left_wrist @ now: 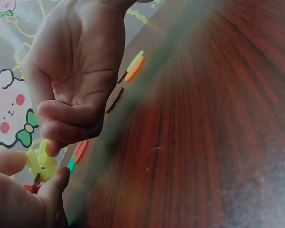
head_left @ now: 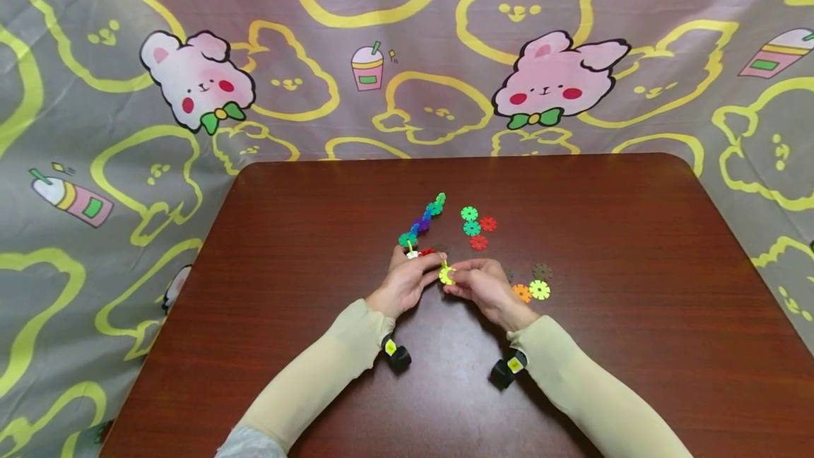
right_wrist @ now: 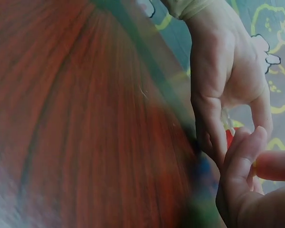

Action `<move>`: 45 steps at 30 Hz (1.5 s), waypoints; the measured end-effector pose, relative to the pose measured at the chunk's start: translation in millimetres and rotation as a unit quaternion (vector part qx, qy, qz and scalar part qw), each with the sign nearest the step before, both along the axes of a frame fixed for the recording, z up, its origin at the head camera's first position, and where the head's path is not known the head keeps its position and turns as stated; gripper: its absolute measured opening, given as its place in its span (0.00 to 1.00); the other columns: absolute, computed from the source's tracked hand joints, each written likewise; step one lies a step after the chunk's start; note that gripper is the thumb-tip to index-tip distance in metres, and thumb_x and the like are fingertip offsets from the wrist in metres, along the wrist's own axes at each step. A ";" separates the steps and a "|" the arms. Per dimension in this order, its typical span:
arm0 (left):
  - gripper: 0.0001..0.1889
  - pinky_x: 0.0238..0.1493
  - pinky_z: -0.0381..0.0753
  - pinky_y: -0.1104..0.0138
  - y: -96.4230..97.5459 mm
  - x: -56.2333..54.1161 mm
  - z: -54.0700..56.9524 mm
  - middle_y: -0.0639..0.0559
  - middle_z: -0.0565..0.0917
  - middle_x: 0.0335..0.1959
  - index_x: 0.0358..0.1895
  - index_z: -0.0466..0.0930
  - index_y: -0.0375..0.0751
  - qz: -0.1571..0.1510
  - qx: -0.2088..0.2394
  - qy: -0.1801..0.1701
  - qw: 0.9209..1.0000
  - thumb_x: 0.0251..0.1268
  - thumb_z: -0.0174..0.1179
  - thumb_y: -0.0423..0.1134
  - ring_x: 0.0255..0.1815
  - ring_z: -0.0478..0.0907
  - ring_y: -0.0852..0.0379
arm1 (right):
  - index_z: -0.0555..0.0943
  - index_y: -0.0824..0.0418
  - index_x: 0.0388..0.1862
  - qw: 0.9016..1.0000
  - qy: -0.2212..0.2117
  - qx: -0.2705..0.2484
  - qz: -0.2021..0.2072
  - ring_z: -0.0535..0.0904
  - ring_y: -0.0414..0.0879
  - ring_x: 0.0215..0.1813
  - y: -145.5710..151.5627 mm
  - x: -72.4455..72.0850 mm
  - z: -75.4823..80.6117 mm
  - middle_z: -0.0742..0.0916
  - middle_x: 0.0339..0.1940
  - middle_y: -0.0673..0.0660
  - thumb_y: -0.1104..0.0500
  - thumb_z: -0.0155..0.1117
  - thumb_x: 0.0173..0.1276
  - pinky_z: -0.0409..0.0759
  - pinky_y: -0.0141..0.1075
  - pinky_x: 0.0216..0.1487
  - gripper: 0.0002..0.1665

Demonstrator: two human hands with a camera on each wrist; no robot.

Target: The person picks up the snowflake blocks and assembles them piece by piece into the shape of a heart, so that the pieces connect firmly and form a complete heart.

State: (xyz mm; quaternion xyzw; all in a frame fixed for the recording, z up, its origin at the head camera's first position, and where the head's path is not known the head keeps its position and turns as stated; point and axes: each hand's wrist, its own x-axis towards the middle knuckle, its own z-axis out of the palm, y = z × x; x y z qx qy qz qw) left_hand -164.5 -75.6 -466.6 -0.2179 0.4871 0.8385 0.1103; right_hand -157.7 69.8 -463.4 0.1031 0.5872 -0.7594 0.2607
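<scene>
The right hand [head_left: 488, 290] pinches a yellow notched disc [head_left: 446, 275] at the middle of the wooden table [head_left: 445, 401], while the left hand's [head_left: 405, 283] fingers grasp the multicoloured disc chain [head_left: 421, 225], extending far.

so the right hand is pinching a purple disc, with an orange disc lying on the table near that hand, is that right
Not quite: the disc is yellow, not purple. The head view shows the right hand pinching a yellow disc, with an orange disc lying on the table near that hand.
</scene>
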 end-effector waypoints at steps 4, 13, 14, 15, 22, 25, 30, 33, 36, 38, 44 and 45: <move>0.37 0.55 0.80 0.55 1.5 0.0 -0.2 0.43 0.79 0.33 0.62 0.46 0.37 -0.003 -0.008 0.001 1.000 0.55 0.59 0.18 0.37 0.82 0.54 | 0.71 0.78 0.47 1.000 0.005 0.009 0.020 0.82 0.39 0.25 4.6 -3.2 -0.2 0.82 0.28 0.54 0.75 0.55 0.64 0.82 0.28 0.32 0.13; 0.35 0.54 0.80 0.55 3.3 0.7 0.2 0.46 0.79 0.30 0.62 0.48 0.36 0.005 -0.004 0.012 1.000 0.55 0.59 0.18 0.36 0.81 0.55 | 0.72 0.78 0.46 1.000 0.008 0.013 0.004 0.82 0.40 0.24 2.4 -3.0 1.9 0.83 0.27 0.54 0.74 0.56 0.63 0.82 0.28 0.31 0.13; 0.36 0.55 0.80 0.55 3.0 0.8 0.2 0.46 0.78 0.31 0.62 0.48 0.36 0.011 -0.003 0.013 1.000 0.55 0.59 0.18 0.36 0.81 0.55 | 0.72 0.77 0.47 1.000 0.006 0.011 -0.002 0.82 0.39 0.24 1.0 -2.4 1.9 0.83 0.27 0.54 0.74 0.56 0.63 0.83 0.28 0.32 0.13; 0.37 0.55 0.80 0.55 2.8 0.8 0.3 0.45 0.78 0.32 0.63 0.48 0.37 0.016 -0.001 0.014 1.000 0.55 0.59 0.18 0.36 0.81 0.55 | 0.71 0.77 0.47 1.000 0.003 0.008 -0.007 0.82 0.39 0.25 0.0 -1.9 1.9 0.83 0.28 0.54 0.74 0.56 0.63 0.83 0.28 0.32 0.13; 0.40 0.55 0.80 0.56 1.3 0.5 -0.1 0.45 0.78 0.34 0.66 0.45 0.38 0.035 0.013 0.016 0.999 0.54 0.60 0.18 0.37 0.80 0.55 | 0.71 0.76 0.47 1.000 -0.009 -0.008 -0.014 0.83 0.39 0.26 -0.6 -1.9 1.2 0.83 0.28 0.54 0.74 0.55 0.65 0.83 0.29 0.34 0.12; 0.40 0.56 0.79 0.55 1.3 0.3 -1.3 0.45 0.78 0.34 0.65 0.46 0.38 0.040 0.011 0.015 0.999 0.54 0.60 0.18 0.38 0.80 0.54 | 0.71 0.76 0.47 1.000 -0.007 -0.007 -0.010 0.84 0.39 0.26 0.0 -1.6 1.7 0.83 0.27 0.54 0.74 0.55 0.64 0.83 0.29 0.34 0.12; 0.37 0.56 0.79 0.56 1.9 0.6 -0.9 0.45 0.78 0.34 0.64 0.47 0.36 0.039 0.012 0.020 0.999 0.55 0.59 0.19 0.40 0.80 0.53 | 0.70 0.78 0.49 1.000 0.001 -0.002 -0.013 0.84 0.40 0.27 -0.2 -1.3 1.8 0.83 0.28 0.55 0.74 0.56 0.64 0.84 0.29 0.34 0.14; 0.36 0.54 0.80 0.58 3.1 1.1 0.3 0.45 0.78 0.34 0.63 0.47 0.36 0.039 0.013 0.022 0.999 0.56 0.59 0.19 0.39 0.80 0.54 | 0.70 0.79 0.48 1.000 0.008 -0.001 -0.021 0.84 0.40 0.27 -1.0 -1.2 2.0 0.82 0.29 0.55 0.74 0.56 0.64 0.84 0.30 0.35 0.14; 0.37 0.53 0.81 0.58 4.9 1.2 0.9 0.45 0.78 0.34 0.63 0.47 0.36 0.044 0.014 0.026 0.999 0.54 0.59 0.18 0.37 0.80 0.55 | 0.71 0.78 0.47 0.999 0.013 -0.007 -0.032 0.84 0.40 0.27 -2.5 -0.6 2.1 0.82 0.28 0.54 0.74 0.56 0.64 0.84 0.30 0.35 0.13; 0.38 0.54 0.80 0.57 6.0 1.3 1.4 0.44 0.77 0.37 0.64 0.47 0.37 0.047 0.012 0.028 0.998 0.54 0.59 0.18 0.37 0.80 0.55 | 0.71 0.78 0.46 0.999 0.013 -0.010 -0.039 0.84 0.40 0.26 -3.5 0.2 2.3 0.82 0.27 0.54 0.74 0.56 0.64 0.84 0.31 0.35 0.12; 0.37 0.56 0.79 0.56 8.8 1.2 1.2 0.41 0.74 0.42 0.63 0.49 0.37 0.051 0.006 0.020 0.998 0.53 0.60 0.18 0.37 0.79 0.55 | 0.71 0.78 0.47 0.999 -0.001 -0.009 -0.037 0.83 0.40 0.25 -3.5 0.0 2.2 0.82 0.28 0.54 0.74 0.55 0.64 0.84 0.30 0.34 0.13; 0.37 0.56 0.79 0.56 9.2 1.2 1.2 0.41 0.74 0.42 0.63 0.50 0.36 0.052 0.005 0.019 0.998 0.53 0.60 0.18 0.37 0.79 0.55 | 0.71 0.78 0.47 0.999 -0.003 -0.010 -0.035 0.83 0.40 0.25 -3.0 -0.7 2.1 0.82 0.28 0.54 0.74 0.55 0.64 0.84 0.29 0.34 0.12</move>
